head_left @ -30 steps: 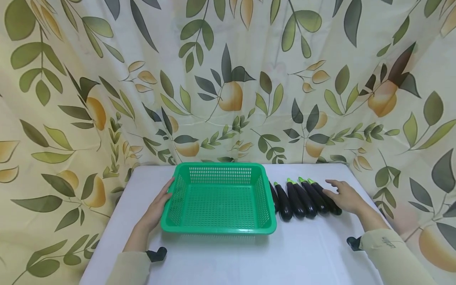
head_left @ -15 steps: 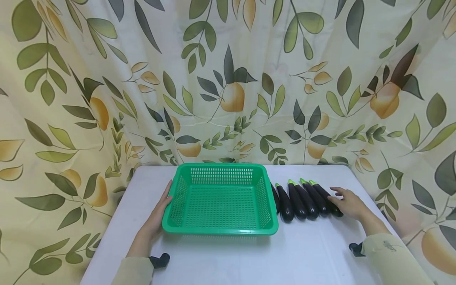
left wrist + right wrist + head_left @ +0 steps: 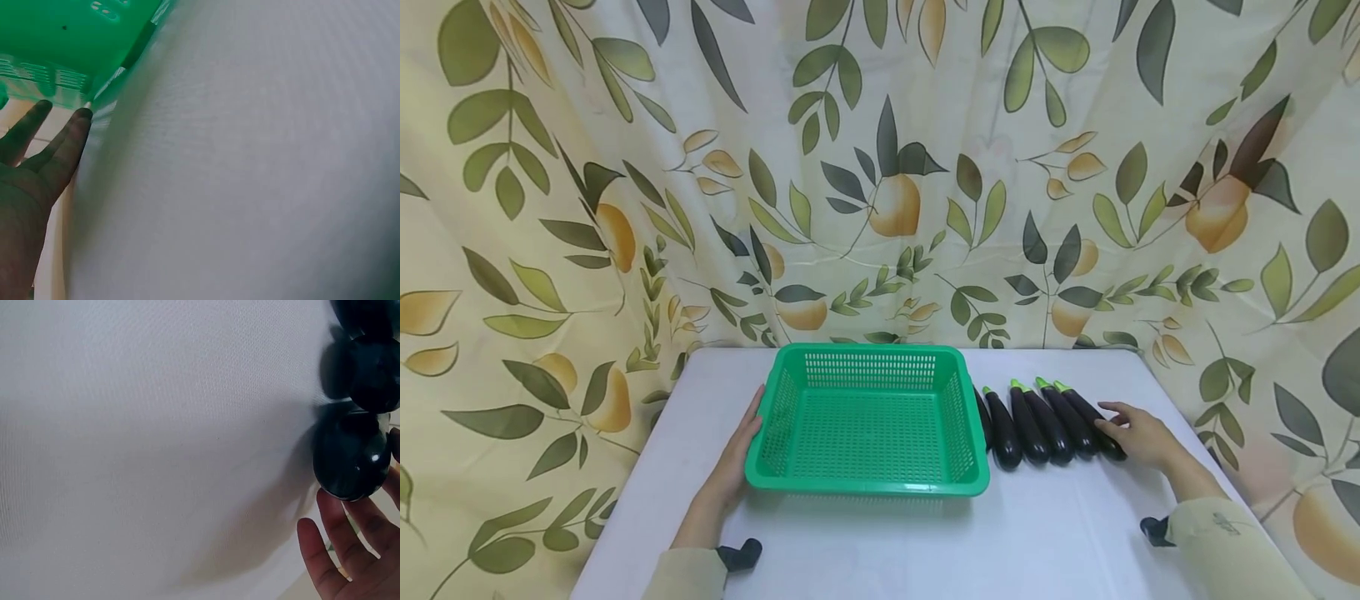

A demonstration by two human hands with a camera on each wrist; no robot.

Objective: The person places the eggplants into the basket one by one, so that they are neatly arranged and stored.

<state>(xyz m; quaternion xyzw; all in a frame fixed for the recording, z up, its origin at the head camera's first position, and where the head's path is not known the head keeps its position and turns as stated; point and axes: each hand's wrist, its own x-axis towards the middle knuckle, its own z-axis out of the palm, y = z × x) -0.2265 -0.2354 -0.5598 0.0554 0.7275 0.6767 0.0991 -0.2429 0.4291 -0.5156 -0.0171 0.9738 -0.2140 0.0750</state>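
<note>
A green plastic basket (image 3: 868, 487) with slotted walls stands on the white-covered table. My left hand (image 3: 732, 462) lies along its left side, fingers extended against the wall; the left wrist view shows these fingertips (image 3: 82, 114) near the basket's underside. To the basket's right is a row of several dark eggplants with green stem ends. At the rightmost eggplant (image 3: 1093, 421) is my right hand (image 3: 1146, 437), its thumb at the top and its fingers along the right side. In the right wrist view, fairly straight fingers (image 3: 334, 519) meet that eggplant's rounded end; the thumb is mostly cut off.
The basket's wall partly hides the leftmost eggplant (image 3: 982, 421). White cloth (image 3: 887, 550) covers the table in front of the basket. Behind the table hangs a curtain (image 3: 880, 208) with a leaf and fruit print.
My right hand has come down from above the rightmost eggplant to its side, and its thumb has closed in on it. The left hand stays at the basket. The view has shifted slightly.
</note>
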